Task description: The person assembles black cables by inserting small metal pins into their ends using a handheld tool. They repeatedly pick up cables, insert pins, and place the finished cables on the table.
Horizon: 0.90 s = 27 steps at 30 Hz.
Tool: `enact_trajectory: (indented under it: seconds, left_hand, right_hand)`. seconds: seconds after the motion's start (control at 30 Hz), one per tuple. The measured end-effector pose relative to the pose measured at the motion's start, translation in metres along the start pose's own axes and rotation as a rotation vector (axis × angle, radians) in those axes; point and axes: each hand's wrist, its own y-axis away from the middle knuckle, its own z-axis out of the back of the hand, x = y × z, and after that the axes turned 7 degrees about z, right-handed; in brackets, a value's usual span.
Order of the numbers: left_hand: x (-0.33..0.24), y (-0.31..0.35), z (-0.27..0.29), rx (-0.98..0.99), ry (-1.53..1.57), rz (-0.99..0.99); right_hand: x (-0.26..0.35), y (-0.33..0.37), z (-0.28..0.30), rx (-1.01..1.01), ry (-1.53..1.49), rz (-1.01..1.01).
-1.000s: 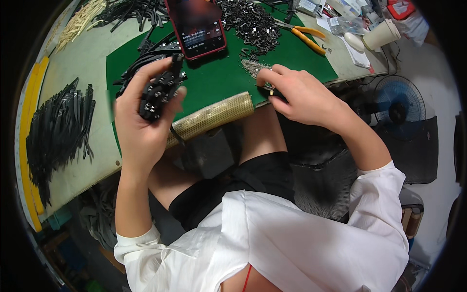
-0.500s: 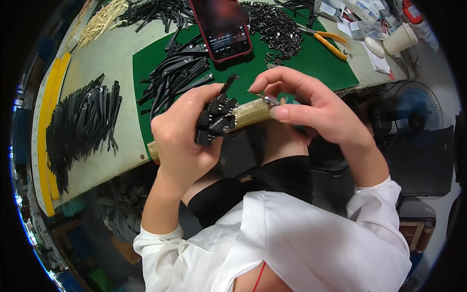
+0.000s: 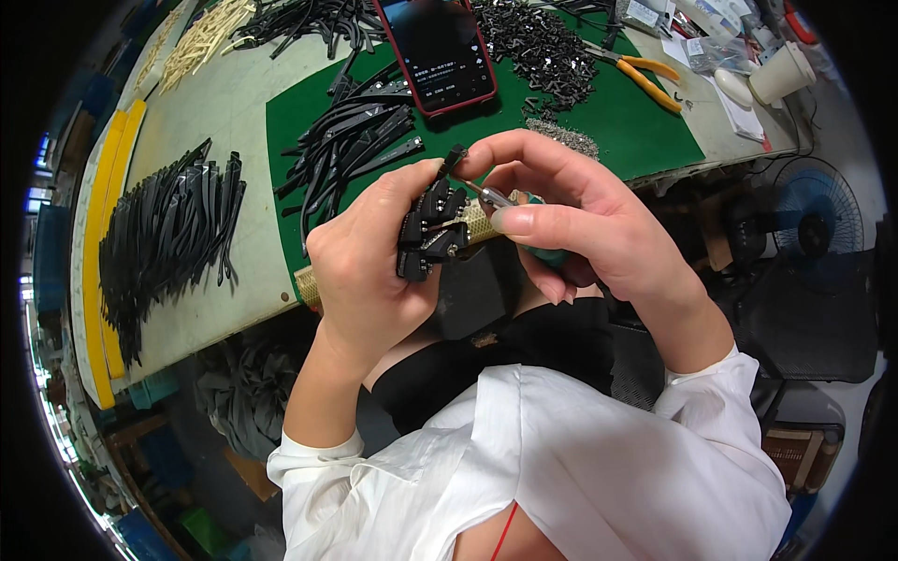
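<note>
My left hand (image 3: 363, 241) is closed round a bunch of black eyeglass temples (image 3: 432, 232), their hinge ends with small metal parts sticking out toward the right. One temple end stands up above the others, by the left thumb. My right hand (image 3: 613, 210) holds a small screwdriver (image 3: 496, 197) with a metal shaft and teal handle, lying between thumb and fingers. The right index fingertip is at the raised temple end; whether it touches cannot be told. Both hands are above the gold mesh-patterned roll (image 3: 479, 224) along the table's front edge.
On the green mat (image 3: 645, 140) lie loose black temples (image 3: 360, 136), a phone (image 3: 444, 65), small black parts (image 3: 538, 56), tiny metal screws (image 3: 564, 138) and orange-handled pliers (image 3: 647, 79). More temples (image 3: 168, 224) lie left. A cup (image 3: 781, 73) and a fan (image 3: 814, 220) are right.
My right hand has moved left, bringing the index fingertip up to the raised temple end. The screwdriver has come closer to the bunch. The whole view has shifted slightly.
</note>
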Motion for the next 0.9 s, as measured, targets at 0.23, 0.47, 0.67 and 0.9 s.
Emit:
enact_trajectory:
  seconds: [0.23, 0.47, 0.67, 0.9]
  left_hand:
    - [0.000, -0.002, 0.002, 0.041, -0.148, -0.133]
    - [0.011, -0.002, 0.000, 0.175, -0.216, -0.048]
    - [0.019, -0.016, 0.017, -0.027, -0.360, 0.080]
    - [0.039, -0.008, 0.025, -0.339, 0.421, 0.170]
  right_hand:
    - [-0.006, 0.000, -0.005, -0.072, 0.104, 0.029]
    - [-0.045, -0.012, -0.009, -0.234, 1.083, 0.616]
    - [-0.037, -0.005, -0.003, -0.203, 1.187, 0.463]
    - [-0.049, 0.017, 0.037, -0.268, 1.076, 0.303]
